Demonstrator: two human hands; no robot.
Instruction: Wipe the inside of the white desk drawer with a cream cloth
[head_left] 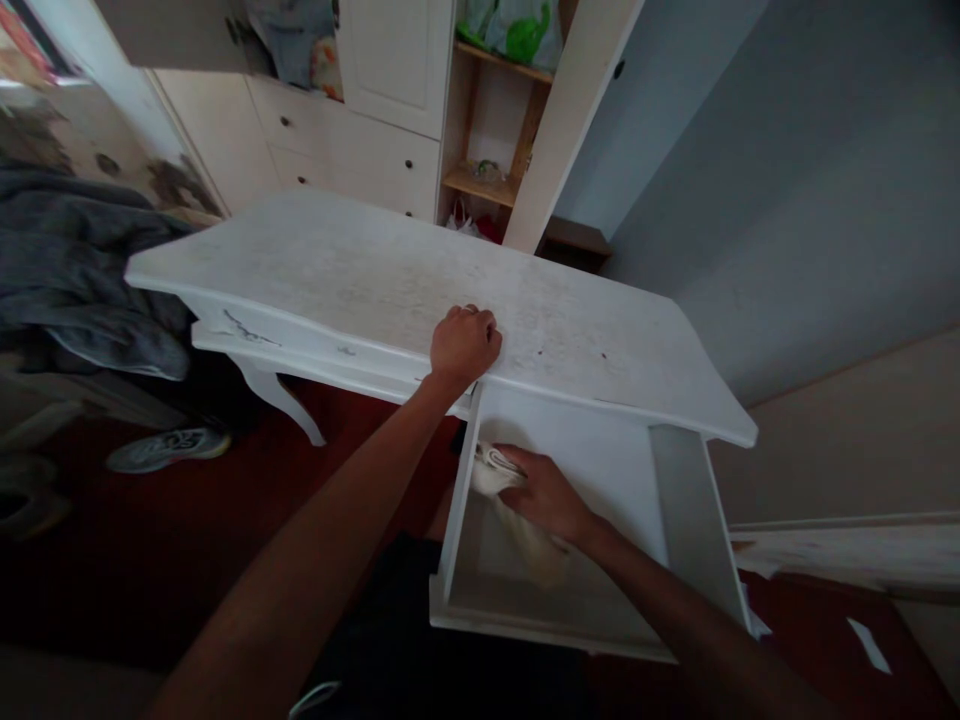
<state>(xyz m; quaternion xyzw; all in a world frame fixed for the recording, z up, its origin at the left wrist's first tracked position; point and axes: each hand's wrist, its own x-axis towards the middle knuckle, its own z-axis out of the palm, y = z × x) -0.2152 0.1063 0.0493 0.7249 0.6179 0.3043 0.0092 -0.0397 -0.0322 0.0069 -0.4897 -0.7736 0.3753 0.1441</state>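
My right hand [551,497] is inside the pulled-out drawer [690,500], with its fingers closed round a folded cream cloth [495,468]. The cloth touches the drawer's left inner wall, and a loose part of it hangs below the hand over the drawer bottom. My left hand [466,345] rests as a loose fist on the front edge of the white table [360,260], just above the drawer's left corner. Its fingers are curled under and nothing shows in them. The tabletop is stained, with a few small dark specks to the right of this hand.
A white wardrobe [390,60] with an open door [577,120] and shelves holding bags stands behind the table. Dark grey clothing [82,260] is heaped at the left. A shoe [169,449] lies on the red floor. A grey-blue wall [825,200] rises at the right.
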